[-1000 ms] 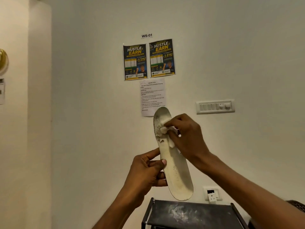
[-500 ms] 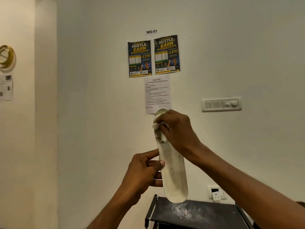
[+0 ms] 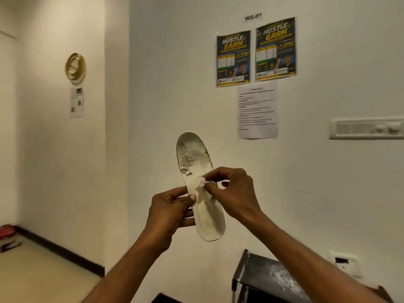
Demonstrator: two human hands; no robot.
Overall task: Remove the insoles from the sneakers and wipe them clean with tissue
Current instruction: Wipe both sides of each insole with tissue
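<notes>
We hold the insole (image 3: 197, 186) upright in the air before the wall, toe end up, above and well apart from the dark counter (image 3: 258, 266). Our left hand (image 3: 169, 212) grips it at mid-length, fingers curled behind its edge and thumb on the face; we judge this braces the thin, bendy foam against the rubbing. Our right hand (image 3: 232, 191) pinches a small crumpled wad of tissue (image 3: 204, 183) and presses it on the middle of the face. The rounded toe is grey, mottled and flaked. The heel half is pale cream and smoother, with faint lettering. The grime up top looks like the part left to wipe.
</notes>
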